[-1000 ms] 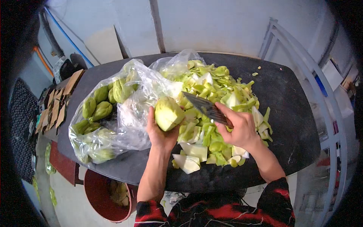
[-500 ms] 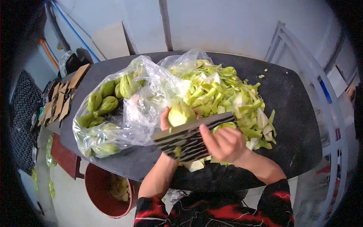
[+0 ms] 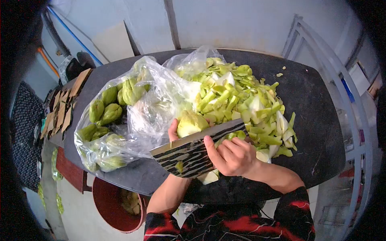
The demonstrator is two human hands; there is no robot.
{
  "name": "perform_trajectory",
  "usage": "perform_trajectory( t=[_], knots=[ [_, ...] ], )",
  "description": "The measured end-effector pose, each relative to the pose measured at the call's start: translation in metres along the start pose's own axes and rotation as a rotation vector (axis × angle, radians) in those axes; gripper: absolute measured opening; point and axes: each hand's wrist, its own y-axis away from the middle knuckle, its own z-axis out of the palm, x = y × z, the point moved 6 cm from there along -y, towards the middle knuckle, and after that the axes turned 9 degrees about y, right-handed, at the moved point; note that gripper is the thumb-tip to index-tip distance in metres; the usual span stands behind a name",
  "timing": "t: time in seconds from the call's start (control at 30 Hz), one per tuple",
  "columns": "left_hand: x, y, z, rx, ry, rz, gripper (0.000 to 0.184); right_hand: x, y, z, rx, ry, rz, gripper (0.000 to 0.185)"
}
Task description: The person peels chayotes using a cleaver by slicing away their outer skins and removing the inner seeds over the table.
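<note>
In my left hand (image 3: 173, 130) rests a partly peeled chayote (image 3: 192, 123), pale green; most of that hand is hidden behind the blade. My right hand (image 3: 233, 156) grips a broad cleaver (image 3: 189, 154) with dark wavy stripes, its index finger laid along the blade. The cleaver's upper edge lies against or just in front of the chayote. A green scrap clings to the blade. Behind the hands a big heap of green peelings (image 3: 257, 108) covers the table. To the left, a clear plastic bag (image 3: 155, 118) contains several whole chayotes (image 3: 110, 113).
The dark table (image 3: 317, 132) has rounded corners. Below its front left edge stands a red-brown bucket (image 3: 106, 205) with pale pieces inside. Cardboard pieces (image 3: 64, 112) lie at the left. A grey metal railing (image 3: 354, 132) runs along the right side.
The cleaver has shifted slightly left and down, with the right hand on it. The chayote stays in my left hand. The whole view has moved a little.
</note>
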Motion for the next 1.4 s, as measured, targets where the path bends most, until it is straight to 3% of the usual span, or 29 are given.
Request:
perform_trajectory(
  t=[0.5,0.57,0.6,0.63,0.8,0.9,1.17,1.23,1.3,1.4],
  knots=[
    [0.005,0.002,-0.002,0.015,-0.069,0.096,0.062,0.006,0.005,0.0,-0.026,0.019,0.035,0.041],
    [0.003,0.003,0.006,0.049,0.035,0.12,0.062,0.017,0.007,0.006,-0.037,0.03,0.083,0.041],
    [0.008,0.01,-0.002,0.368,-0.151,0.239,0.063,0.024,0.01,0.011,-0.045,0.007,0.113,0.041],
    [0.014,0.006,-0.006,0.41,-0.167,0.28,0.065,0.03,0.012,0.014,-0.048,-0.014,0.138,0.042],
    [0.018,0.007,0.015,0.325,-0.296,0.311,0.066,0.039,0.016,0.012,-0.079,-0.124,0.16,0.046],
    [0.019,0.004,0.013,0.378,-0.322,0.288,0.065,0.041,0.017,0.011,-0.08,-0.23,0.172,0.048],
    [0.025,0.005,0.018,0.127,-0.392,0.311,0.072,0.038,0.018,-0.003,-0.117,-0.173,0.161,0.041],
    [0.023,0.004,0.017,0.163,-0.419,0.319,0.073,0.048,0.024,0.015,-0.066,-0.283,0.232,0.057],
    [0.026,0.0,0.018,0.22,-0.472,0.353,0.074,0.047,0.021,0.008,-0.072,-0.275,0.219,0.058],
    [0.028,0.002,0.017,0.142,-0.434,0.304,0.074,0.041,0.021,0.001,-0.072,-0.241,0.22,0.054]
  ],
)
